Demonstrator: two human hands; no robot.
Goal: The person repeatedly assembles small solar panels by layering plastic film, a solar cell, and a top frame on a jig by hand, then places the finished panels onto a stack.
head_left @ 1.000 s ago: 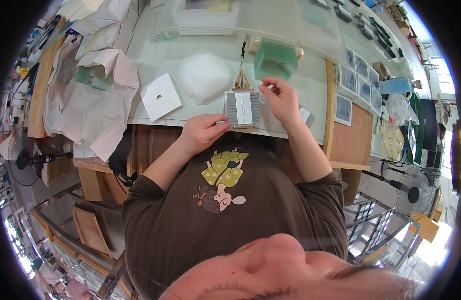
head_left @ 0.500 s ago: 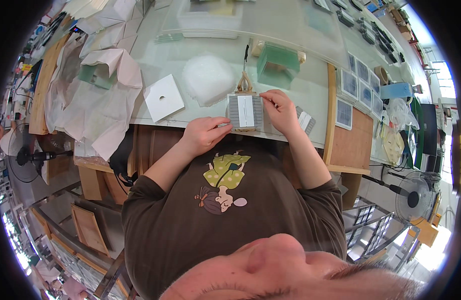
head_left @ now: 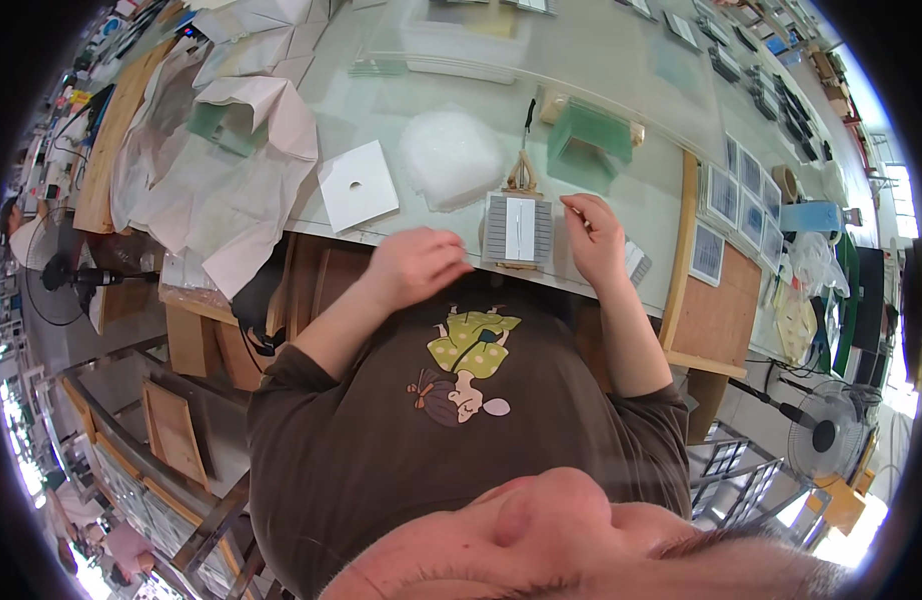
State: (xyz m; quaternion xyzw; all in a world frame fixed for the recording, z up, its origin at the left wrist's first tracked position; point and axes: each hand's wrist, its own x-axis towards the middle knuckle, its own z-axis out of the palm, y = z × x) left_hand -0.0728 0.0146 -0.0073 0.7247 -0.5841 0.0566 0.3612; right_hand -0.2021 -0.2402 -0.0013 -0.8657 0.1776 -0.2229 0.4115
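A small grey ridged panel (head_left: 496, 232) with a white strip (head_left: 521, 229) down its middle lies in a wooden jig (head_left: 522, 176) near the table's front edge. A thin dark line runs along the strip. My left hand (head_left: 418, 266) hovers left of the panel and in front of the edge, fingers loosely bent and holding nothing visible. Just right of the panel is my right hand (head_left: 598, 238), its fingers loosely bent with a gap at the tips. Neither hand appears to touch the panel. Another grey ridged piece (head_left: 636, 262) lies partly behind my right hand.
Left of the jig are a white square card (head_left: 358, 187) with a hole and a round pile of white sheets (head_left: 451, 158). Crumpled white paper (head_left: 221, 185) covers the table's left side. A green glass block (head_left: 589, 145) stands behind the jig. Framed dark panels (head_left: 723, 195) sit at right.
Both hands have drawn away from the panel's sides, the left one leftward and the right one outward. The whole view has shifted a little, while the panel stays in the jig.
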